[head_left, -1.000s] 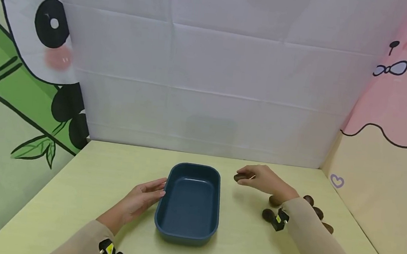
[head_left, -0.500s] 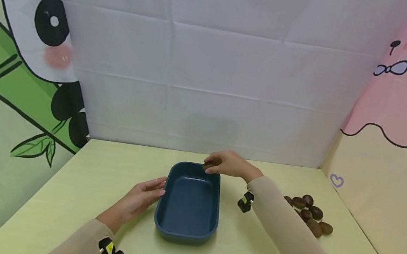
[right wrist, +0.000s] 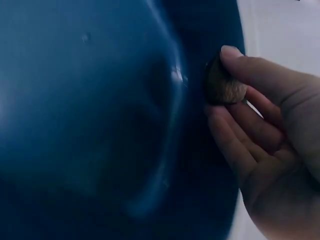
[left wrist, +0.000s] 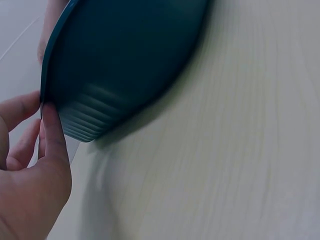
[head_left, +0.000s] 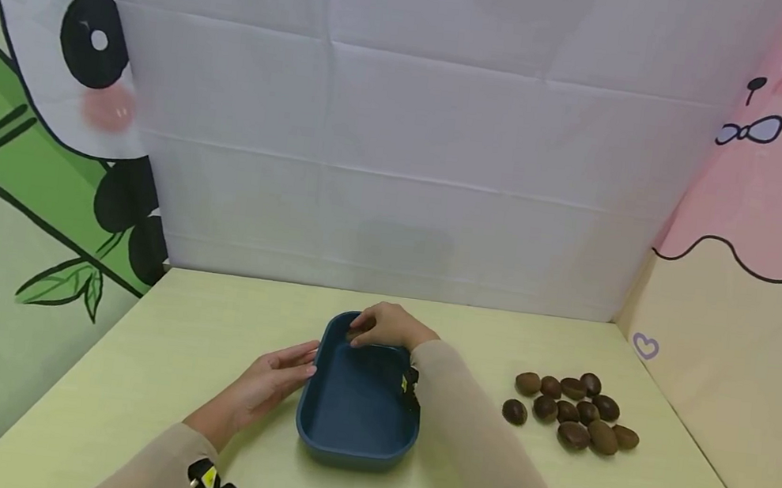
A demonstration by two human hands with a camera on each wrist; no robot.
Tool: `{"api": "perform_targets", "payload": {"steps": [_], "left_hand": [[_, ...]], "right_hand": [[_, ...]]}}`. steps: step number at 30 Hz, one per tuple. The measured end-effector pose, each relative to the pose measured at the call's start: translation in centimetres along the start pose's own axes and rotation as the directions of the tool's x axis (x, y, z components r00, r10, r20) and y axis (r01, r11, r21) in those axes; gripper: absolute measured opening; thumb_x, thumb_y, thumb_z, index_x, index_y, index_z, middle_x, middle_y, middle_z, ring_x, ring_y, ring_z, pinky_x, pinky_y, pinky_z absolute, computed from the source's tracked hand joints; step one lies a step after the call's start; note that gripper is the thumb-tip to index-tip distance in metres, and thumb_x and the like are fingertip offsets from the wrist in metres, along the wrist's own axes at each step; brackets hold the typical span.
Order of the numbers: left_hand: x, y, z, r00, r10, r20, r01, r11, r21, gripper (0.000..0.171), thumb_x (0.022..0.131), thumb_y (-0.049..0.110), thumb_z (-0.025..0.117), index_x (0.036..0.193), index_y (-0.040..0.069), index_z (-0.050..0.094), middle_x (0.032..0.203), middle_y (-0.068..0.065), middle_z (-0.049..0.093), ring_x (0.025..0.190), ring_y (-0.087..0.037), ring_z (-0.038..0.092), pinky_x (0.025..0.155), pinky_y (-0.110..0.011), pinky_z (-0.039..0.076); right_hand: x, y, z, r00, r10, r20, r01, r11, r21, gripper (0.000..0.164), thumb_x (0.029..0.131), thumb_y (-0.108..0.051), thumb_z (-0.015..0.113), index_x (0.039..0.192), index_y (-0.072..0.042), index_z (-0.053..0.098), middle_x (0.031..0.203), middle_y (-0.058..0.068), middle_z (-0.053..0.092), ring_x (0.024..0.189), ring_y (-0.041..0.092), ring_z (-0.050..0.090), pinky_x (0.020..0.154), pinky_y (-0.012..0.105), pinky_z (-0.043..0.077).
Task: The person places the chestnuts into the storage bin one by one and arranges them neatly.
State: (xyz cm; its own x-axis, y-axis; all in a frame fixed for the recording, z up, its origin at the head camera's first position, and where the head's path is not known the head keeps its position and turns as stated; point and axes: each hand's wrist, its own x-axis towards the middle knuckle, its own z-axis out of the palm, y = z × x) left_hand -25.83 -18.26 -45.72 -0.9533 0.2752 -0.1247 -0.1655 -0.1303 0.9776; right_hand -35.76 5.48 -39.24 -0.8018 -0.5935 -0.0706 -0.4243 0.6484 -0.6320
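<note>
A deep blue rectangular tub [head_left: 359,408] with rounded corners stands on the table. Over its far end, within the rim, my right hand [head_left: 389,326] pinches a dark brown oval nut [right wrist: 223,85] between thumb and fingers. In the head view the nut is mostly hidden by the fingers; the right wrist view shows a paler, rough patch on it. My left hand [head_left: 269,382] rests against the tub's left side, fingers fairly straight, the fingertips [left wrist: 50,110] touching the wall close to the rim.
Several brown nuts [head_left: 574,435] lie in a loose group on the pale yellow table [head_left: 157,362], right of the tub. A white cloth wall [head_left: 396,197] rises behind the table, and a cream panel [head_left: 728,375] borders its right edge.
My right hand has carried the nut leftward from the table right of the tub to over its far end. The nuts under the arm have come into view. My left hand stays put.
</note>
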Motion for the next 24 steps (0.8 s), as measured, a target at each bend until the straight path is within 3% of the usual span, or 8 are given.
{"api": "perform_targets", "payload": {"steps": [11,18,24], "left_hand": [[-0.2,0.0,-0.2,0.999,0.01,0.04,-0.011,1.0,0.007,0.063,0.1,0.011,0.063,0.155,0.002,0.034,0.157,-0.021,0.034,0.136,-0.019,0.046,0.106,-0.027,0.043],[-0.1,0.1,-0.2,1.0,0.009,0.025,-0.009,1.0,0.006,0.062,0.1,0.01,0.063,0.154,0.001,0.036,0.156,-0.021,0.036,0.133,-0.017,0.049,0.105,-0.027,0.044],[0.0,-0.1,-0.3,0.999,0.011,0.036,-0.011,1.0,0.008,0.063,0.099,0.011,0.064,0.155,0.001,0.035,0.156,-0.022,0.036,0.135,-0.019,0.048,0.105,-0.027,0.044]], "right_hand": [[1.3,0.3,4.0,0.987,0.07,-0.145,-0.08,0.995,-0.066,0.033,0.086,-0.02,0.082,0.116,-0.009,0.075,0.105,0.003,0.073,0.097,0.018,0.067,0.087,0.031,0.055],[1.5,0.7,4.6,0.973,0.075,-0.218,-0.089,0.994,-0.057,0.033,0.084,-0.021,0.084,0.114,-0.01,0.075,0.106,0.002,0.072,0.099,0.019,0.065,0.086,0.031,0.055],[1.2,0.6,4.3,0.973,0.086,-0.213,-0.104,0.992,-0.074,0.034,0.085,-0.024,0.083,0.115,-0.009,0.075,0.107,0.003,0.072,0.1,0.019,0.065,0.087,0.032,0.055]]}}
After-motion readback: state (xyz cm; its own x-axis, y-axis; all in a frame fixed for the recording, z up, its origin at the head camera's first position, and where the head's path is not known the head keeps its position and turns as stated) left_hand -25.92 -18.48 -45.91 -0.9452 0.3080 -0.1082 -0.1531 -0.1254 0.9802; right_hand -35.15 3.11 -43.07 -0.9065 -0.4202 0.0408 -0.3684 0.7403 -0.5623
